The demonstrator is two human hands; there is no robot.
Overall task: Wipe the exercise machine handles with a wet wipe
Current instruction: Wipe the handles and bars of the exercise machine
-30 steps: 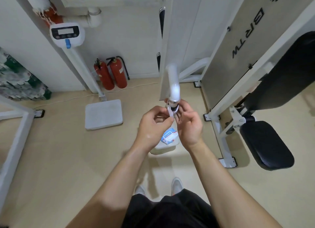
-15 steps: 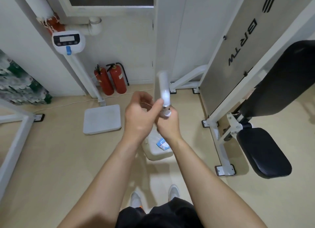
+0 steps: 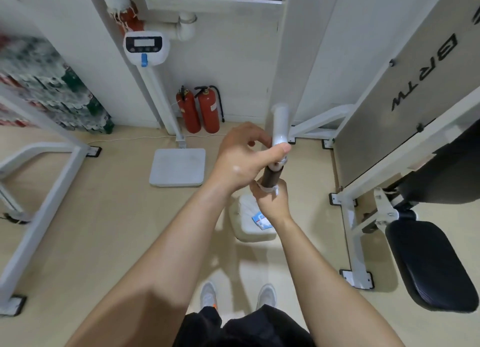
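Note:
A white machine arm (image 3: pixel 280 126) comes down in front of me and ends in a dark handle grip (image 3: pixel 271 176). My left hand (image 3: pixel 241 159) is closed around the arm just above the grip, thumb across it. My right hand (image 3: pixel 272 198) is wrapped around the lower part of the grip with a white wet wipe (image 3: pixel 270 189) pressed between palm and grip; only the wipe's edge shows. The grip's lower end is hidden by my right hand.
A white wipe pack (image 3: pixel 249 222) lies on the floor below my hands. The machine's black seat (image 3: pixel 426 263) and white frame (image 3: pixel 355 232) are at right. A white scale (image 3: pixel 178 166) and two red fire extinguishers (image 3: pixel 198 111) stand ahead.
The wipe was first pinched by both hands at the top of the grip. My right hand has slid down the grip with the wipe, baring the dark grip; my left hand now holds the arm above.

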